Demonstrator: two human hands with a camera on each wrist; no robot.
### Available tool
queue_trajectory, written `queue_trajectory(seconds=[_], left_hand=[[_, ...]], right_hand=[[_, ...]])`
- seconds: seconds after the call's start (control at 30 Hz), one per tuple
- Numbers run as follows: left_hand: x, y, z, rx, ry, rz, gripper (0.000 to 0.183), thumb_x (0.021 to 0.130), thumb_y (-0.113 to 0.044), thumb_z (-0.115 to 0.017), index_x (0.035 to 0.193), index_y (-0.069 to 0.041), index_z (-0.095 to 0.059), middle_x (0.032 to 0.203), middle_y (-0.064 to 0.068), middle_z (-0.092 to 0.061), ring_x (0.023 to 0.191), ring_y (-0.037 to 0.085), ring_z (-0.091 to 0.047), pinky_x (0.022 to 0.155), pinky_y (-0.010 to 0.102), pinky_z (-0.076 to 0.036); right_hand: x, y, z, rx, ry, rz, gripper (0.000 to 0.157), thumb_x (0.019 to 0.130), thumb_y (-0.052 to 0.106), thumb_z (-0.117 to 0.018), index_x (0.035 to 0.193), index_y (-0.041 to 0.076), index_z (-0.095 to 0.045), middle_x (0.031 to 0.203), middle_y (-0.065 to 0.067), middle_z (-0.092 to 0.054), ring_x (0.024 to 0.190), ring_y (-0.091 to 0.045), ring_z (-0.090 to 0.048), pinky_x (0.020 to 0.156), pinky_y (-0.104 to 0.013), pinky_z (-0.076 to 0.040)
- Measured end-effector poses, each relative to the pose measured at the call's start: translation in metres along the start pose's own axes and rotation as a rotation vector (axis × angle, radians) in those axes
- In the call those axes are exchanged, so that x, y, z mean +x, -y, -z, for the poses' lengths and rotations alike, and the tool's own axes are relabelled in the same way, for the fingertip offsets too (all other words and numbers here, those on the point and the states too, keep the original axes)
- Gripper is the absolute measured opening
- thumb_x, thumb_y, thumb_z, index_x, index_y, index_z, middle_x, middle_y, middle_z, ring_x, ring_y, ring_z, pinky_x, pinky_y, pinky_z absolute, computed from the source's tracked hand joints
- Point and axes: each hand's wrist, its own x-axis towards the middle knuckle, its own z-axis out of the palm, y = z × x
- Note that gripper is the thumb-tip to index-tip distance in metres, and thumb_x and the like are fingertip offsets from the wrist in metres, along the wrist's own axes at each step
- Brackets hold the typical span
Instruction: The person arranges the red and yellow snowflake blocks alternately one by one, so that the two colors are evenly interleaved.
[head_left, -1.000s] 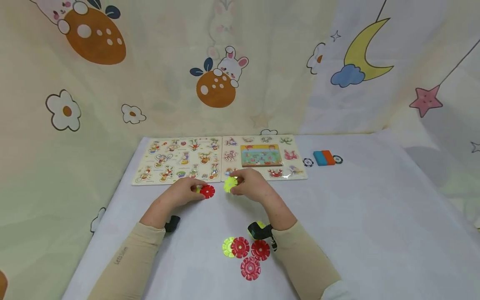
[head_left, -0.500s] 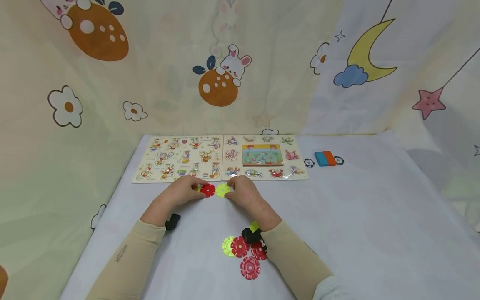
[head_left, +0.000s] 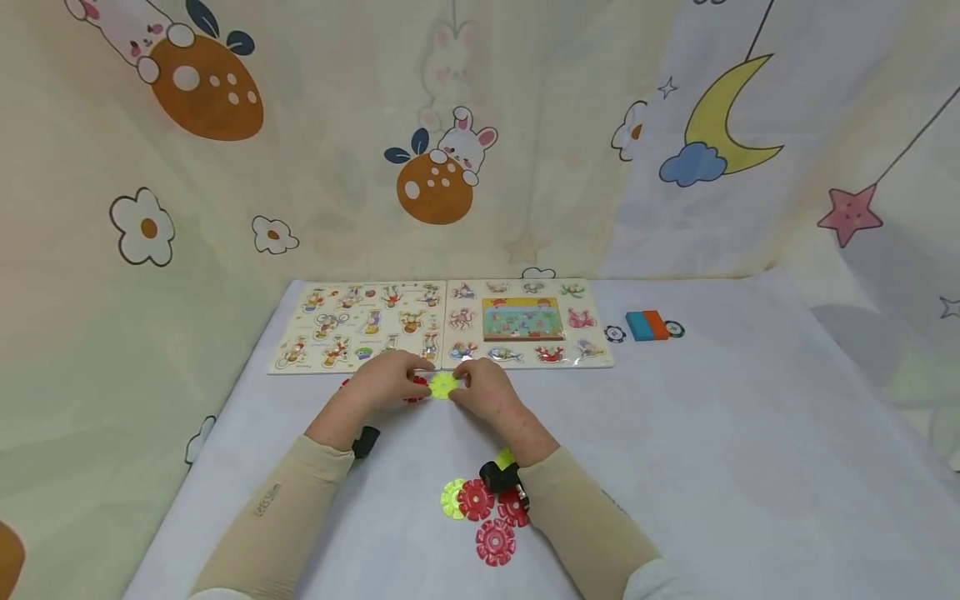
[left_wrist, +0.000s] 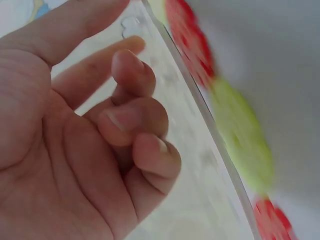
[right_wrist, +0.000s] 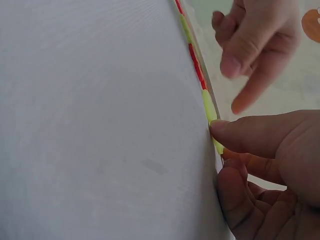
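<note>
Flower-shaped plastic discs lie in a row along the front edge of the puzzle boards, alternating red and yellow. My right hand (head_left: 489, 392) pinches the yellow disc (head_left: 443, 386) at the row's right end between thumb and fingers, close beside a red disc (head_left: 415, 390). My left hand (head_left: 384, 380) hovers over the row with thumb and index finger apart, holding nothing; in the head view it hides part of the row. Further left, another yellow disc (left_wrist: 242, 135) and another red disc (left_wrist: 274, 222) show in the left wrist view.
Two joined picture puzzle boards (head_left: 360, 329) lie at the back, with a small picture block (head_left: 522, 319) on the right one. A blue and orange block (head_left: 647, 326) sits at the back right. Several loose discs (head_left: 495, 542) lie nearer, partly under the right wrist's camera (head_left: 498, 477).
My right hand has brought the yellow disc left and down to the row's end. My left hand has let go of the red disc and shifted slightly right.
</note>
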Motion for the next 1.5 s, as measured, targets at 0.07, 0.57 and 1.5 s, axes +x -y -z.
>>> queue_trajectory(seconds=[0.07, 0.57, 1.5], left_hand=[[0.005, -0.006, -0.006, -0.002, 0.005, 0.002, 0.041, 0.078, -0.029, -0.076, 0.116, -0.016, -0.068, 0.078, -0.002, -0.06, 0.069, 0.016, -0.053, 0.061, 0.032, -0.042], [0.01, 0.0, -0.02, -0.058, -0.006, -0.004, 0.043, 0.078, -0.03, -0.077, 0.119, -0.019, -0.066, 0.079, 0.0, -0.057, 0.071, 0.017, -0.051, 0.063, 0.032, -0.04], [0.012, 0.006, -0.022, -0.138, 0.014, -0.023, 0.044, 0.08, -0.03, -0.076, 0.121, -0.02, -0.064, 0.075, 0.004, -0.053, 0.068, 0.019, -0.048, 0.059, 0.032, -0.038]], right_hand=[[0.0, -0.002, -0.002, 0.007, -0.004, 0.009, 0.03, 0.082, 0.022, -0.074, 0.109, 0.011, -0.068, 0.081, -0.001, -0.052, 0.072, -0.016, -0.048, 0.06, -0.028, -0.04], [-0.024, 0.0, 0.027, 0.004, 0.229, 0.076, 0.038, 0.081, 0.03, -0.074, 0.114, 0.013, -0.064, 0.078, -0.001, -0.056, 0.066, -0.014, -0.05, 0.059, -0.027, -0.041], [-0.087, 0.034, 0.067, -0.038, 0.652, 0.118, 0.024, 0.073, 0.012, -0.081, 0.086, 0.02, -0.063, 0.072, -0.001, -0.061, 0.061, -0.022, -0.061, 0.061, -0.032, -0.051]])
